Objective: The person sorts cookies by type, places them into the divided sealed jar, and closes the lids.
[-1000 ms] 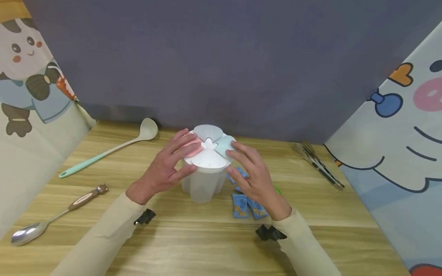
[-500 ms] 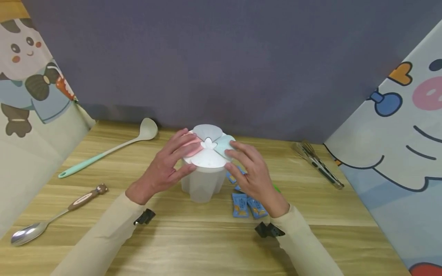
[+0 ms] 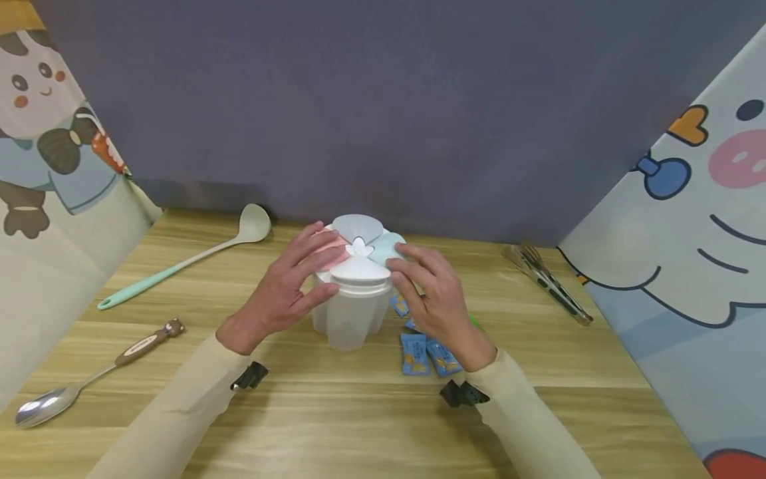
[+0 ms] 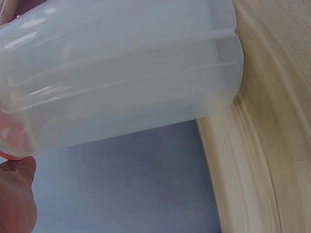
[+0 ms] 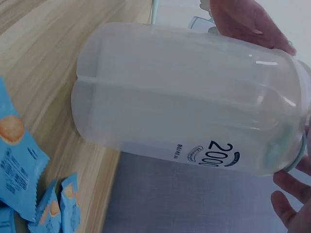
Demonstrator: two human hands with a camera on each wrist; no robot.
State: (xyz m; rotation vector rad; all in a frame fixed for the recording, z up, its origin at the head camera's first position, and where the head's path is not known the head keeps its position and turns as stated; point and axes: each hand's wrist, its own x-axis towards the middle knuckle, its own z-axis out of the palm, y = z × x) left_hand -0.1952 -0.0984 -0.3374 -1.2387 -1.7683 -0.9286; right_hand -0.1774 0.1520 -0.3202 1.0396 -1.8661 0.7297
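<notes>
A tall frosted plastic canister [image 3: 350, 322] with scalloped sides stands upright on the wooden table. Its flower-shaped lid [image 3: 359, 267] has grey, pink, mint and white petals, and the front edge sits slightly raised, with a rim band showing below. My left hand [image 3: 281, 289] holds the lid's left side, fingers over the pink petal, thumb at the front edge. Opposite it, my right hand [image 3: 437, 296] grips the mint side with bent fingers. In the right wrist view the canister wall [image 5: 184, 97] bears "2000" print. Through the translucent wall I make out nothing clear inside.
Several blue snack packets [image 3: 414, 354] lie right of the canister, partly under my right hand. Tongs [image 3: 550, 283] and a whisk [image 3: 532, 256] rest at the far right. On the left are a ladle [image 3: 179, 266] and a metal spoon [image 3: 96, 376]. A grey panel [image 3: 359, 113] closes the back.
The lid's front edge has risen a little, baring a rim band. My right hand's fingers have drawn closer together on the lid. The left hand stays nearly in place; the head view shifts slightly.
</notes>
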